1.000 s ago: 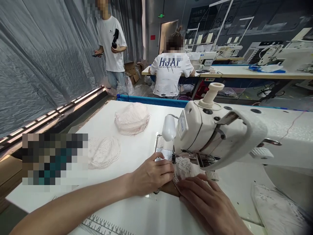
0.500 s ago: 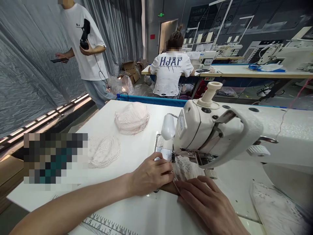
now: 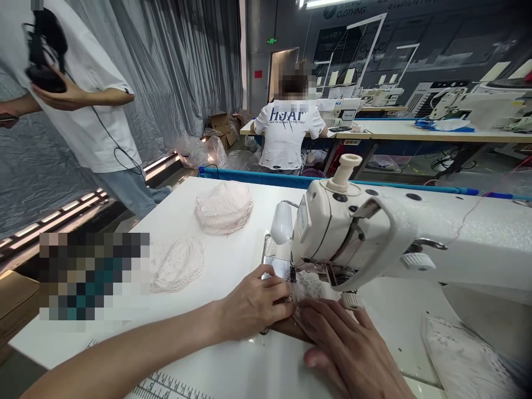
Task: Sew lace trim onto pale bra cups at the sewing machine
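A piece of white lace fabric (image 3: 308, 286) lies under the head of a white sewing machine (image 3: 338, 230), by the needle area. My left hand (image 3: 258, 302) is closed, its curled fingers on the lace edge just left of the presser foot. From the right, my right hand (image 3: 347, 338) rests on the near part of the lace, fingers stretched out and thumb apart. Between the hands shows a brownish shape that I cannot make out. My fingers and the machine head hide much of the lace.
Pale pink lace cups (image 3: 224, 208) and white lace pieces (image 3: 178, 265) lie on the white table (image 3: 233, 257) at left. More lace (image 3: 465, 354) lies at right. A ruler scale (image 3: 166, 386) runs along the front. One person stands at left; another sits ahead.
My right hand has shifted slightly left and its thumb now shows apart from the fingers. My left hand stays at the lace. The view has tilted; the standing person appears closer and further left.
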{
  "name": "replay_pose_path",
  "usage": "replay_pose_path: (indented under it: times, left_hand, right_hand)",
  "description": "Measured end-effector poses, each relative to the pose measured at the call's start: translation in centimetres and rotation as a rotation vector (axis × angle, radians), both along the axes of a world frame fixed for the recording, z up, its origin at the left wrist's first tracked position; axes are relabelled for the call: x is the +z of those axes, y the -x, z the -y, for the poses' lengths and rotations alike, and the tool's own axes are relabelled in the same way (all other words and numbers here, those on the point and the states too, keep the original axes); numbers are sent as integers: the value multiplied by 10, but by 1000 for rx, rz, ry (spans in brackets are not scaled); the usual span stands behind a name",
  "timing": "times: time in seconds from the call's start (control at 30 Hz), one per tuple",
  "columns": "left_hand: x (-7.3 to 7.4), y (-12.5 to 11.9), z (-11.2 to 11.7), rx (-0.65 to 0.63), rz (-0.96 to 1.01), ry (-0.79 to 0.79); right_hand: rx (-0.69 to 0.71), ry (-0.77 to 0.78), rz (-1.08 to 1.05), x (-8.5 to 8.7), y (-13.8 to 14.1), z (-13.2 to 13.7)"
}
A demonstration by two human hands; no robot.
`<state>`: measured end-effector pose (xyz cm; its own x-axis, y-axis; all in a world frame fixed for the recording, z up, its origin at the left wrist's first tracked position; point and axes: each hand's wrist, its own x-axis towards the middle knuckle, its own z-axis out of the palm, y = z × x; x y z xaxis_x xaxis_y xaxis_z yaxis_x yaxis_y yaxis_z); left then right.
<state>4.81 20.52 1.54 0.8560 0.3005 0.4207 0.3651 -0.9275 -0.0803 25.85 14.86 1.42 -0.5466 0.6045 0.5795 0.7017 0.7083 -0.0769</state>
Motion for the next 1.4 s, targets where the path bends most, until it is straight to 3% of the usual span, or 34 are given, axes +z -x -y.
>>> replay_pose_path:
  times: [0.17,0.4,0.87,1.23,1.4]
  left_hand:
    - [1,0,-10,30,31,1]
    - [3,-2,-19,27,33,-28]
    - [0,3,-18,3,28,-61]
    - [0,4,-12,119,72,-15]
    - [-5,3,-14,113,126,4]
  right_hand:
    - [-67,-111,183,2,-1,-10]
    - [-77,-111,263,-2,-2,-18]
    - [13,98,192,-15,-16,-6]
    - [-143,-45,186,-10,-8,-14]
    - [-283,-127,179,-12,-2,-17]
